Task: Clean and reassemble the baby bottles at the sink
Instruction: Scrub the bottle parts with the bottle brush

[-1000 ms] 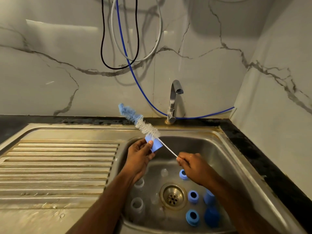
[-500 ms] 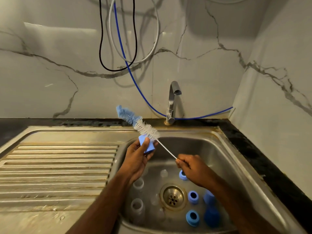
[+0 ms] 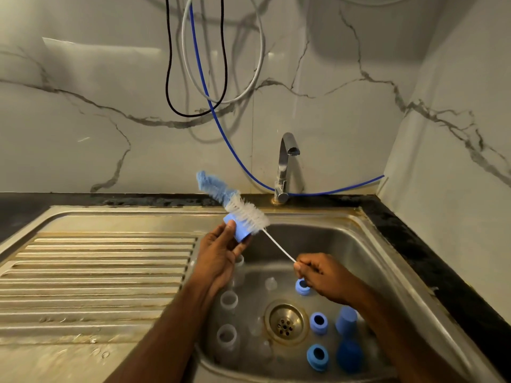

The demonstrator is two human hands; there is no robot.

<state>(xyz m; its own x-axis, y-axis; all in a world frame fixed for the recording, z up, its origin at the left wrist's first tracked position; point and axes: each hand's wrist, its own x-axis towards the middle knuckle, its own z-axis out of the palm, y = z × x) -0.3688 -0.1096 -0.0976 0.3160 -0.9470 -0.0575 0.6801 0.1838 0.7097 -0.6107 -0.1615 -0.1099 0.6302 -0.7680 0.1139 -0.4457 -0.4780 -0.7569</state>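
My left hand [image 3: 219,258] grips a light blue bottle cap [image 3: 238,227] over the sink's left edge. My right hand [image 3: 325,276] pinches the thin white handle of a bottle brush [image 3: 243,208]. Its white bristles lie against the cap's top, and its blue tip points up and left. In the steel sink [image 3: 345,244] lie three blue collar rings [image 3: 318,323] and two blue caps [image 3: 346,322] to the right of the drain. Clear bottles [image 3: 229,301] stand at the left, and clear teats [image 3: 271,283] lie near the middle.
A ribbed steel drainboard [image 3: 96,277] spreads to the left of the basin. The tap [image 3: 284,164] stands at the back, not running. Hoses and a blue tube [image 3: 221,125] hang on the marble wall. A black counter edge [image 3: 431,255] runs along the right.
The brush has slid a little up and left across the cap, and my left hand has tilted the cap slightly. The sink's contents have not moved.
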